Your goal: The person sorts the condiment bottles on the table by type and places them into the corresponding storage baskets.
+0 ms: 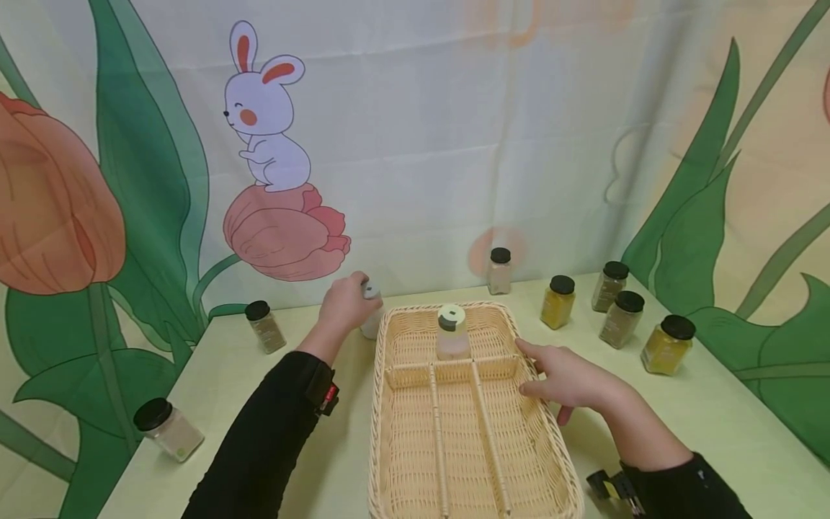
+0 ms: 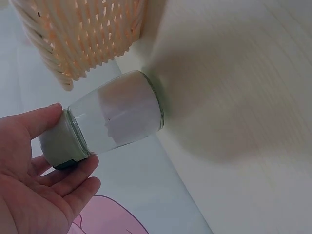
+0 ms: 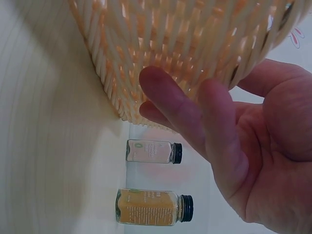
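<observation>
My left hand (image 1: 346, 303) grips a glass jar (image 2: 117, 112) by its grey-green lid (image 2: 63, 141), thumb on one side and fingers on the other. White contents fill the jar's lower part, and it stands upright close to the left side of a wicker basket (image 1: 379, 432). On the right side, my right hand (image 1: 570, 378) holds the basket's rim, fingers against the outer wall and thumb over the edge. Inside the rear compartment stands a similar jar (image 1: 452, 333) with a pale green lid. The basket's front compartments hold nothing.
Black-capped spice jars stand around: a tilted-looking one (image 1: 168, 430) at front left, another (image 1: 266, 328) behind it, a pale one (image 1: 499, 272) by the cloth backdrop (image 1: 415, 144). Yellow jars (image 1: 558, 303) and brown jars (image 1: 621, 321) are grouped at right on the table (image 1: 311, 461).
</observation>
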Action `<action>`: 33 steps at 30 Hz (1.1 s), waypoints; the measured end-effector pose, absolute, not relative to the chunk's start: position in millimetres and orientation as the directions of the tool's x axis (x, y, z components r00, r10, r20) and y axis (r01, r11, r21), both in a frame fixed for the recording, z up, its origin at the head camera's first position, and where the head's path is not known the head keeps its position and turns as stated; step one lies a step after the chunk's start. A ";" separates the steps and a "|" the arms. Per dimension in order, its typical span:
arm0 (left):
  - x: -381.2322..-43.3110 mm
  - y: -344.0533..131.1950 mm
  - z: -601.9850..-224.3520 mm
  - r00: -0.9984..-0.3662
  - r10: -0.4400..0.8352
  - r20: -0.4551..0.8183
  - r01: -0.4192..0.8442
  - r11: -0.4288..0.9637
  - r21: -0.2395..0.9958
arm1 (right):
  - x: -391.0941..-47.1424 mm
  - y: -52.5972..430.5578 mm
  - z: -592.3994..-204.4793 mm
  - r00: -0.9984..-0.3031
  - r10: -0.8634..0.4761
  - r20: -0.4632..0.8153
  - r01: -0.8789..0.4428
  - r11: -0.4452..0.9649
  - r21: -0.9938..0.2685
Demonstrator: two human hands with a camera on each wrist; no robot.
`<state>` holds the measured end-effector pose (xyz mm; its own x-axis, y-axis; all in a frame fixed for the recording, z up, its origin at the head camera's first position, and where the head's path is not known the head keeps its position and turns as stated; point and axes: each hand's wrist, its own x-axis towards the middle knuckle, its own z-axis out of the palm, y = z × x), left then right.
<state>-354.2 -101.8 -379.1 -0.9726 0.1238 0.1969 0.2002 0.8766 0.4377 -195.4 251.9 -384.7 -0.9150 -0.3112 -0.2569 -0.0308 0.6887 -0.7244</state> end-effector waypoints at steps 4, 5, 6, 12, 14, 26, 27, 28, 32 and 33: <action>-354.0 -104.8 -375.6 -0.965 0.118 0.234 0.214 0.871 0.441 | -195.6 252.0 -383.3 -0.912 -0.318 -0.258 -0.036 0.691 -0.722; -353.9 -105.5 -374.8 -0.963 0.118 0.241 0.217 0.870 0.442 | -195.7 252.1 -383.3 -0.912 -0.316 -0.260 -0.035 0.692 -0.721; -354.0 -105.9 -374.3 -0.963 0.116 0.245 0.218 0.869 0.443 | -195.8 252.1 -383.3 -0.913 -0.316 -0.260 -0.034 0.693 -0.721; -353.7 -108.3 -371.6 -0.960 0.102 0.259 0.221 0.843 0.490 | -195.9 251.8 -384.5 -0.913 -0.314 -0.259 -0.031 0.687 -0.726; -353.6 -109.0 -370.2 -0.959 0.093 0.269 0.222 0.835 0.503 | -195.6 251.4 -384.2 -0.914 -0.311 -0.260 -0.026 0.686 -0.727; -348.1 -108.3 -354.0 -0.929 0.060 0.365 0.275 0.772 0.573 | -196.8 251.8 -384.2 -0.914 -0.314 -0.257 -0.034 0.691 -0.722; -347.6 -108.3 -352.8 -0.926 0.057 0.373 0.279 0.769 0.575 | -196.9 251.9 -384.5 -0.914 -0.314 -0.258 -0.033 0.690 -0.723; -347.2 -108.5 -351.7 -0.924 0.054 0.380 0.282 0.769 0.575 | -196.9 251.9 -384.8 -0.914 -0.312 -0.260 -0.029 0.689 -0.724; -345.0 -109.7 -346.8 -0.916 0.042 0.399 0.283 0.773 0.568 | -196.9 251.7 -386.3 -0.917 -0.297 -0.267 -0.012 0.689 -0.725; -344.2 -110.0 -345.3 -0.915 0.037 0.402 0.281 0.774 0.567 | -196.8 251.7 -386.4 -0.917 -0.295 -0.268 -0.010 0.689 -0.725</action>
<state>-344.2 -110.0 -345.3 -0.9148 0.0373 0.4023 0.2810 0.7742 0.5672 -196.8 251.7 -386.4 -0.9174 -0.2946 -0.2676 -0.0097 0.6888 -0.7249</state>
